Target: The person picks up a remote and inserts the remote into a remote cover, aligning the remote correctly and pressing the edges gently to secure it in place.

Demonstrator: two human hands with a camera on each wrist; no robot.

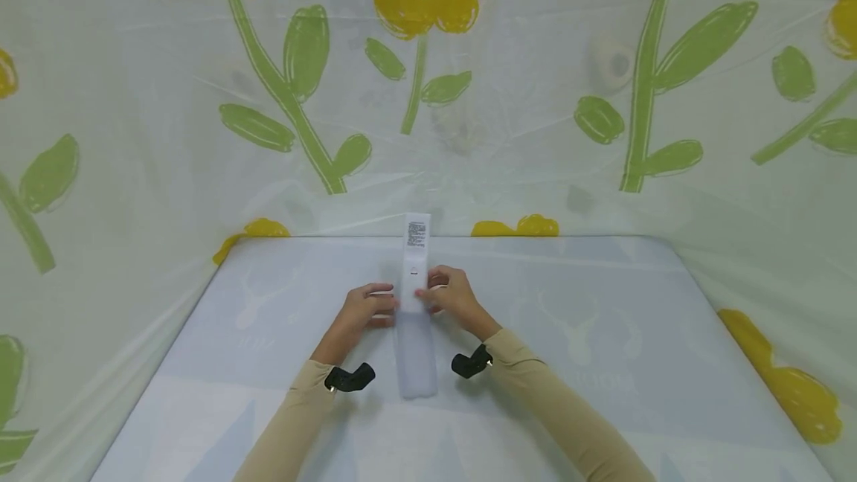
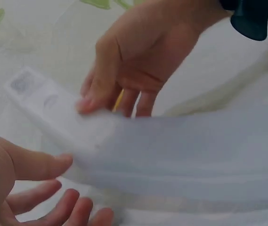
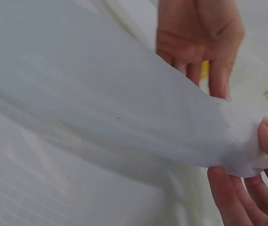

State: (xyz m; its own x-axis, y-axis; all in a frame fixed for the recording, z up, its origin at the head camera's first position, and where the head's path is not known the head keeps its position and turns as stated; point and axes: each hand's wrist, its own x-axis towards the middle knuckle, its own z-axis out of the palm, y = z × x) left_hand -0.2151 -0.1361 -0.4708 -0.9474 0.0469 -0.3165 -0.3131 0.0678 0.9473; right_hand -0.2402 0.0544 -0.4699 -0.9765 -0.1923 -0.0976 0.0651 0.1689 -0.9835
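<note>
A long, narrow white packet [image 1: 413,285] stands out from me over the table, with a printed label [image 1: 416,234] at its far end. Its near part is a translucent plastic sleeve [image 1: 416,363], which looks soft and slightly bent in the wrist views. My right hand [image 1: 458,297] pinches the packet's right edge, thumb on the top face and fingers beneath. At the opposite edge is my left hand [image 1: 361,311], its fingers loosely extended. In the left wrist view the left thumb [image 2: 53,165] lies right at the packet's edge, with the other fingers spread below.
A pale, patterned cloth covers the table [image 1: 576,393]. Behind it and on both sides hangs a white curtain [image 1: 522,132] printed with yellow flowers and green leaves. Each wrist carries a black camera mount [image 1: 350,378].
</note>
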